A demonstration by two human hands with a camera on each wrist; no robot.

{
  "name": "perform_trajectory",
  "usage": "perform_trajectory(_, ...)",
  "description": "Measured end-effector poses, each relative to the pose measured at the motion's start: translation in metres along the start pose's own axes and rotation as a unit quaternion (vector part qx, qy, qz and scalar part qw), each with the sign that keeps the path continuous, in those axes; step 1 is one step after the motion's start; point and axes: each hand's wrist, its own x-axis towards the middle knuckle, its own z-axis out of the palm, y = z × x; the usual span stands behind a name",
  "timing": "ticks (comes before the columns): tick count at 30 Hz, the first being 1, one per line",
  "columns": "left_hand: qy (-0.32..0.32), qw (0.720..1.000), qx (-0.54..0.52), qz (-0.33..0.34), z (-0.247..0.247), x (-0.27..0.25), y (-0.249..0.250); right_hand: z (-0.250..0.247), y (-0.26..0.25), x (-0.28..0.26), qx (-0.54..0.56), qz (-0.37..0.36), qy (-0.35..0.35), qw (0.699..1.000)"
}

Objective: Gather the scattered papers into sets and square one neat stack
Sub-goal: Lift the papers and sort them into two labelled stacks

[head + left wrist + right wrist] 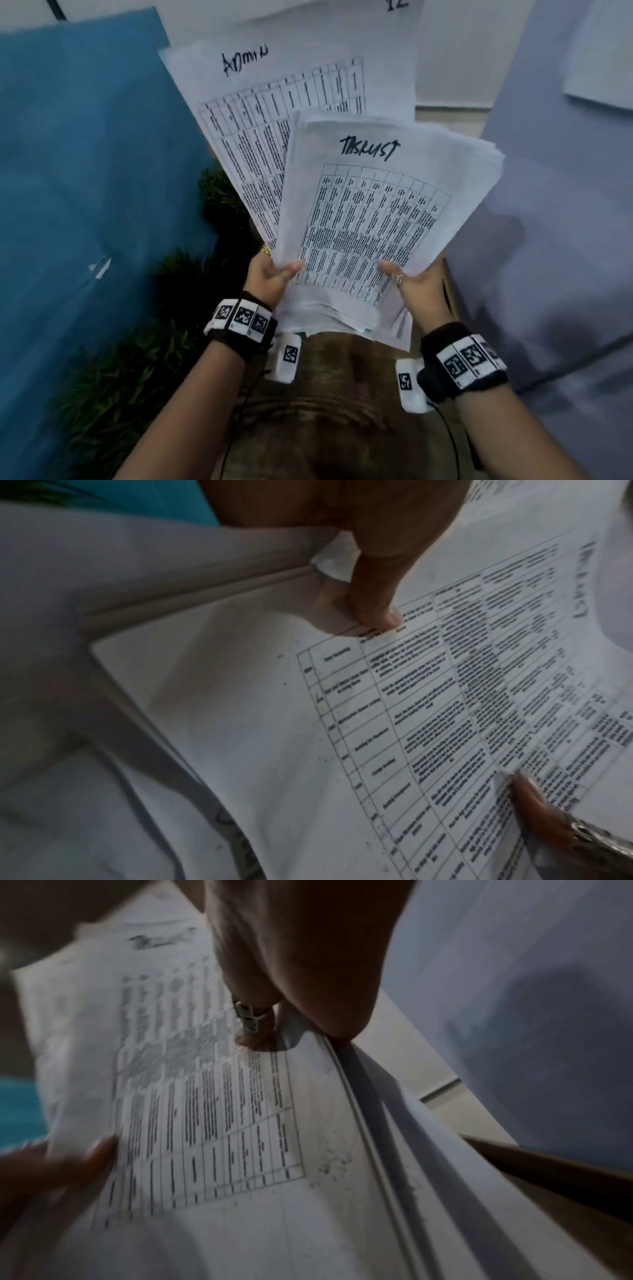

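The bundle of papers (370, 222) sat at the centre of the head view, lifted off the surface and held between both hands, its top sheet headed with a handwritten word above a printed table. Its sheets were not yet flush: loose edges fanned out at the far right corner and ragged lower ends stuck out at 6 o'clock. The left hand (274, 277) gripped the bundle's lower left edge at about 7 o'clock, thumb pressed on the top sheet and the other fingers hidden beneath; the left wrist view showed that thumb (377, 607) bearing down on the printed grid. The right hand (416, 286) clamped the lower right edge at about 5 o'clock in the same way, its ringed thumb (253, 1031) flat on the page and the remaining fingers under the stack. A second sheaf marked "Admin" (274, 113) stuck out from behind the held bundle toward 11 o'clock, partly overlapped by it; whether the left hand held it too could not be told. Farther out, a blue sheet (85, 154) filled the 9 o'clock side, a pale grey surface (555, 240) the 3 o'clock side, green grass-like matting (130, 359) lay at 8 o'clock, and a wooden surface (335, 394) lay toward 6 o'clock between the forearms.
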Motion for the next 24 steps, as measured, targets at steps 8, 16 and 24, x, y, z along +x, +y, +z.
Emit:
perform_trajectory(8,-0.002,0.998,0.045,-0.033,-0.009,-0.006,-0.035,-0.017,0.032,0.004,-0.001,0.082,-0.111,0.99)
perform_trajectory(16,-0.003,0.999,0.033,-0.013,-0.004,0.002,-0.023,-0.003,0.018,0.006,0.067,0.064,-0.046,0.995)
perform_trajectory(24,0.007,0.998,-0.048,0.036,0.002,0.002,0.007,-0.012,0.002,0.019,0.088,0.013,-0.098,0.991)
